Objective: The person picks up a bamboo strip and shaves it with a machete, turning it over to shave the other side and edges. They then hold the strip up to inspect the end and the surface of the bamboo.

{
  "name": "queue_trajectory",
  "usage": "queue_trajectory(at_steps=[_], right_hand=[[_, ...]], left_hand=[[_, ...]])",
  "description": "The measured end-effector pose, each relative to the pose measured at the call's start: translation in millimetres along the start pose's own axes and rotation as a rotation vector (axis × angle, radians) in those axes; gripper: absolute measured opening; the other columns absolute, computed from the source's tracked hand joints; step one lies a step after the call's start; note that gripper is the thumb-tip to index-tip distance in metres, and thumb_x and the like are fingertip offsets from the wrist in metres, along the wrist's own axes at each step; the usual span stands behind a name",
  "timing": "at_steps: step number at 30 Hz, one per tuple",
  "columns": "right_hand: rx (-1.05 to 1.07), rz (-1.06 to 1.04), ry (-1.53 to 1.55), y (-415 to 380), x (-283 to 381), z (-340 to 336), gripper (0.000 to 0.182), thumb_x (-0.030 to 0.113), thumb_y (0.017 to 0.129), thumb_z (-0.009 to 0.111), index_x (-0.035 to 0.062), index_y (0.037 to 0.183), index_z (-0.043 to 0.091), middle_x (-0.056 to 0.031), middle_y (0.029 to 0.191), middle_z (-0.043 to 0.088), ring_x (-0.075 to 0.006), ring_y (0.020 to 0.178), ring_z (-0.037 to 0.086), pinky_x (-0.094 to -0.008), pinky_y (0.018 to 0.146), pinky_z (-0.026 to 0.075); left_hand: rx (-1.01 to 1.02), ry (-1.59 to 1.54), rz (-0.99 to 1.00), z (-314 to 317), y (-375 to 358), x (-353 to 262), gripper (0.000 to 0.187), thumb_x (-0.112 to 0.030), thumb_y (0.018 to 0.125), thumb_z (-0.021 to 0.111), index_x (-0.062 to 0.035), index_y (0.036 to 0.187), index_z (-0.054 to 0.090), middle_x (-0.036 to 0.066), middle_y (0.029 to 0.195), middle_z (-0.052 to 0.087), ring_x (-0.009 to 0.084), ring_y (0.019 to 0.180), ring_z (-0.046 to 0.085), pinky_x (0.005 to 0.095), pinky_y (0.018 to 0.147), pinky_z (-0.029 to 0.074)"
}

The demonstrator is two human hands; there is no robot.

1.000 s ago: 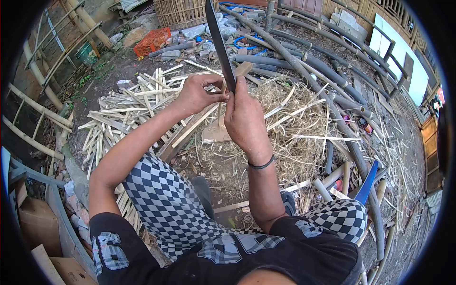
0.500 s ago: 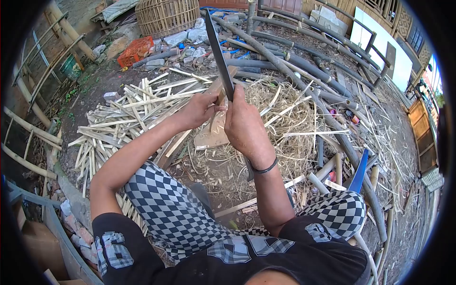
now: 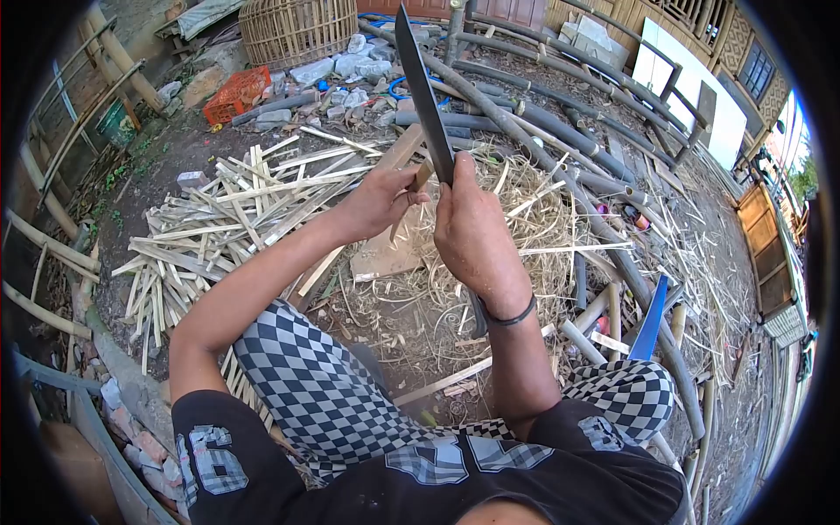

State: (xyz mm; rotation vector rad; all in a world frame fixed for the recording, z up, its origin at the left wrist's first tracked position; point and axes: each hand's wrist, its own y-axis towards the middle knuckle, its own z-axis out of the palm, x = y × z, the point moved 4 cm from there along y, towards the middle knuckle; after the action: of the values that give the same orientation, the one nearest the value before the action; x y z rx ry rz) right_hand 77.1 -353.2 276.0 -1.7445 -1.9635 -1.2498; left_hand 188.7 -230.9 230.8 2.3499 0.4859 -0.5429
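My right hand point(image 3: 477, 227) is wrapped round the handle of a long dark machete point(image 3: 423, 96), whose blade points up and away. Its thumb lies near the base of the blade. My left hand point(image 3: 385, 201) pinches a short brown strip of bamboo point(image 3: 422, 178) close beside the blade's lower part. Below the hands lies a flat wooden board point(image 3: 385, 255), with thin curly shavings point(image 3: 525, 210) to its right. Many split bamboo sticks point(image 3: 254, 197) form a pile left of the hands.
Dark poles point(image 3: 560, 131) lie across the ground at the upper right. A blue saw-like tool point(image 3: 649, 319) is by my right knee. Farther back are an orange crate point(image 3: 237, 94), a woven bamboo basket point(image 3: 297, 31) and rubble. A bamboo fence stands at left.
My right hand and the machete have moved right, and the blade leans slightly more to the left. My left hand has shifted a little right with the strip. The view has shifted slightly.
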Motion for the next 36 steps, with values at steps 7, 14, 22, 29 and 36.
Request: queue_trajectory(at_steps=[7,14,22,29,36], right_hand=[[0.013,0.02,-0.038,8,-7,10,0.028,0.004,0.098,0.046,-0.0044,0.123,0.038,-0.0352,0.077,0.062,-0.0551,0.079,0.062,-0.0616,0.065,0.045],[-0.001,-0.051,-0.025,10,-3,15,0.023,0.003,0.097,0.047,-0.0038,0.118,0.038,-0.0354,0.076,0.061,-0.055,0.078,0.061,-0.0617,0.065,0.044],[0.043,-0.015,-0.03,13,-1,17,0.02,0.003,0.098,0.046,-0.0019,0.115,0.037,-0.0358,0.077,0.061,-0.0547,0.078,0.061,-0.0618,0.065,0.045],[0.05,0.022,-0.027,7,-5,24,0.023,0.003,0.098,0.046,-0.0013,0.12,0.039,-0.0355,0.079,0.062,-0.055,0.08,0.061,-0.0611,0.065,0.045],[0.008,-0.015,-0.029,7,-11,28,0.028,0.005,0.098,0.047,-0.0023,0.123,0.037,-0.035,0.077,0.061,-0.0552,0.078,0.061,-0.0616,0.064,0.045]], left_hand=[[-0.088,0.027,0.012,6,-5,15,0.021,-0.017,0.094,0.067,0.0008,0.097,0.056,0.021,0.08,0.06,0.0375,0.071,0.056,0.0428,0.068,0.047],[-0.012,0.01,-0.072,0,-7,20,0.024,-0.02,0.095,0.067,0.0011,0.103,0.061,0.023,0.085,0.064,0.04,0.079,0.063,0.0426,0.072,0.049],[-0.039,0.035,-0.08,-4,-8,17,0.026,-0.022,0.095,0.068,0.0024,0.101,0.062,0.025,0.083,0.064,0.041,0.079,0.064,0.0444,0.071,0.049],[-0.005,0.082,-0.087,-5,-9,27,0.027,-0.02,0.094,0.068,0.0027,0.106,0.06,0.024,0.083,0.065,0.0403,0.077,0.065,0.0427,0.071,0.05],[-0.007,0.103,-0.08,-8,-5,30,0.024,-0.019,0.095,0.067,0.0013,0.106,0.06,0.022,0.084,0.067,0.0367,0.08,0.068,0.0423,0.073,0.051]])
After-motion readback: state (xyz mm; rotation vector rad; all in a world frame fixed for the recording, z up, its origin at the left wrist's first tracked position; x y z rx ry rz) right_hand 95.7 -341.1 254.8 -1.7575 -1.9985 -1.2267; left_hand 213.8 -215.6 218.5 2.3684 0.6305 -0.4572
